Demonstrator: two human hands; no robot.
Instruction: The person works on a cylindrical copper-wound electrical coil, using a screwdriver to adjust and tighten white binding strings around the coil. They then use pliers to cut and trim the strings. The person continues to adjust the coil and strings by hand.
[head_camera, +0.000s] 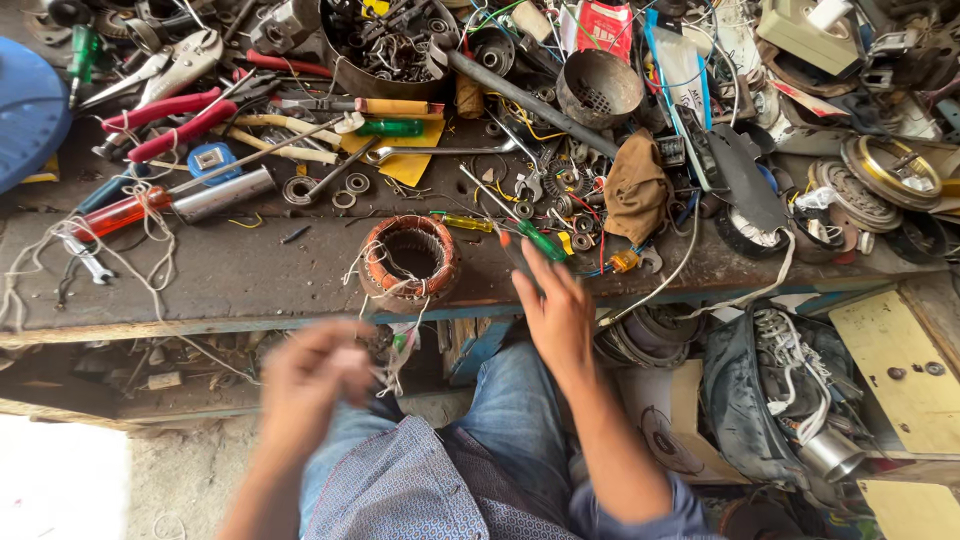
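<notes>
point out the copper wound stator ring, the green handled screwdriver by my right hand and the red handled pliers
copper wound stator ring (372, 262), head view, on its left coil wall.
green handled screwdriver (541, 241), head view, on the green handle.
red handled pliers (165, 118), head view, on the red grips.

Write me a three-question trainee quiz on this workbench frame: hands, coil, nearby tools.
1. True or false: the right hand reaches toward the bench edge near the green-handled screwdriver.
2. The copper-wound motor coil is: A) in the left hand; B) on the workbench; C) on the floor.
3. Which hand is blurred, with pale string by it?

Key: 1 true. 2 B. 3 the left hand, low before the bench; whether it grips the string is unclear.
</notes>
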